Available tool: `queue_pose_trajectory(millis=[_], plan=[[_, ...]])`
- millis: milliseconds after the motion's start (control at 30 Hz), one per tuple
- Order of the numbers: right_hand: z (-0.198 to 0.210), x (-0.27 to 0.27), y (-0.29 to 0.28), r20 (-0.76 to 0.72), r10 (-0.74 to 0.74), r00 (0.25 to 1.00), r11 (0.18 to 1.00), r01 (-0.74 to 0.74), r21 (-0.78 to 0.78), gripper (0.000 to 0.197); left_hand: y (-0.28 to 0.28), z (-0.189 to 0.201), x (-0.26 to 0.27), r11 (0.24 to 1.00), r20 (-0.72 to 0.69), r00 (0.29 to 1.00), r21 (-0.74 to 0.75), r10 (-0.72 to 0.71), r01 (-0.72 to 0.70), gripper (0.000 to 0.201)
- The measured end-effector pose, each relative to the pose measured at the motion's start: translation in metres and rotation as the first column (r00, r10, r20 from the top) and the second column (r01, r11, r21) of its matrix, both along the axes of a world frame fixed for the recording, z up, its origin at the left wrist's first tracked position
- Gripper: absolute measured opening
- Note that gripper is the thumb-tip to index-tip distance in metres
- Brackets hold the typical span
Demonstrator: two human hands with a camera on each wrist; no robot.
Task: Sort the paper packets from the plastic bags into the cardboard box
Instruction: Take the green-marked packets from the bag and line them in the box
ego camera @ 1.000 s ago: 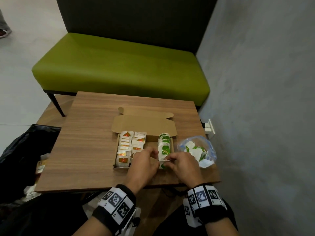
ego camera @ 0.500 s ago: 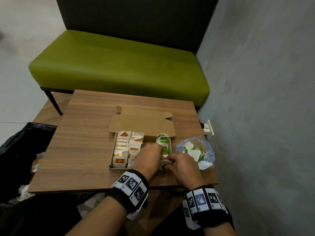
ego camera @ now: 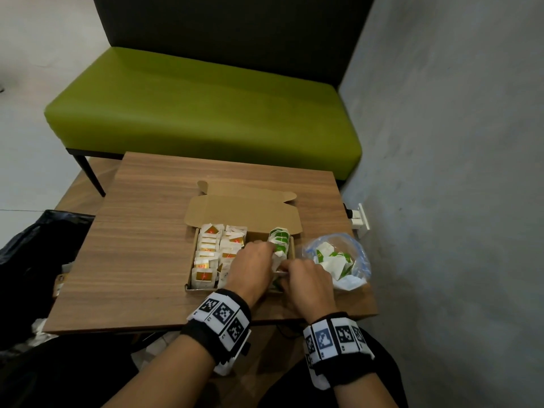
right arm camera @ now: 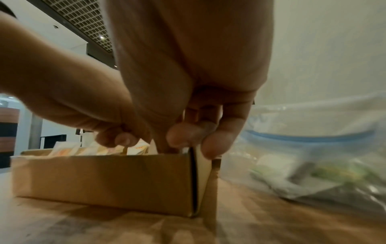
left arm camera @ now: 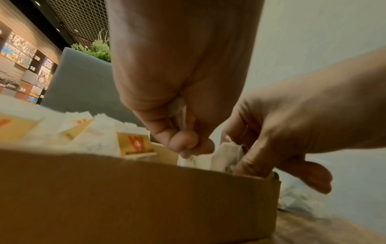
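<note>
The open cardboard box (ego camera: 190,278) sits mid-table, with orange-marked paper packets (ego camera: 206,254) in its left rows and green-marked packets (ego camera: 279,239) in the right row. A clear plastic bag (ego camera: 357,260) holding more green packets lies just right of the box. My left hand (ego camera: 253,267) reaches into the near end of the green row, where thumb and forefinger pinch a white packet (left arm camera: 189,159). At the box's right wall, my right hand (ego camera: 306,279) has its fingertips (right arm camera: 217,145) curled down on packets (left arm camera: 226,155).
The box's lid (ego camera: 244,212) lies folded back toward a green bench (ego camera: 206,113). A grey wall (ego camera: 456,172) with a white plug (ego camera: 360,219) runs along the right. To the left of the wooden table (ego camera: 132,245) there is a black bag (ego camera: 26,260).
My left hand has slid right and farther along the green row. The right hand has stayed at the box's near right corner.
</note>
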State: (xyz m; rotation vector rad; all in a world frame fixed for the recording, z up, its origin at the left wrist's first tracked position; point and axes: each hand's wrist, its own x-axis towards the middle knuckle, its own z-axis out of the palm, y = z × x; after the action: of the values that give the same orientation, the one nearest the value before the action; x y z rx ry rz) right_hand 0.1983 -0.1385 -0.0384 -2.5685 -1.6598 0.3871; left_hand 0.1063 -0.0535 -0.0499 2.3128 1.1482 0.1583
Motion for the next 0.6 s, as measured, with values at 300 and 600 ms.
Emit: queue_pose_trajectory(millis=[300,600], plan=[[0.003,-0.004,-0.008,-0.125,-0.118,0.985,0.967,0.142,0.21,0.031,-0.011,0.006,-0.012,0.994,0.038,0.995,-0.069,0.088,-0.085,0.031],[0.007,-0.001,-0.014,-0.183,-0.128,0.975,0.924,0.184,0.335,0.024,-0.023,-0.001,-0.009,0.979,-0.001,0.989,-0.145,0.145,-0.143,0.02]])
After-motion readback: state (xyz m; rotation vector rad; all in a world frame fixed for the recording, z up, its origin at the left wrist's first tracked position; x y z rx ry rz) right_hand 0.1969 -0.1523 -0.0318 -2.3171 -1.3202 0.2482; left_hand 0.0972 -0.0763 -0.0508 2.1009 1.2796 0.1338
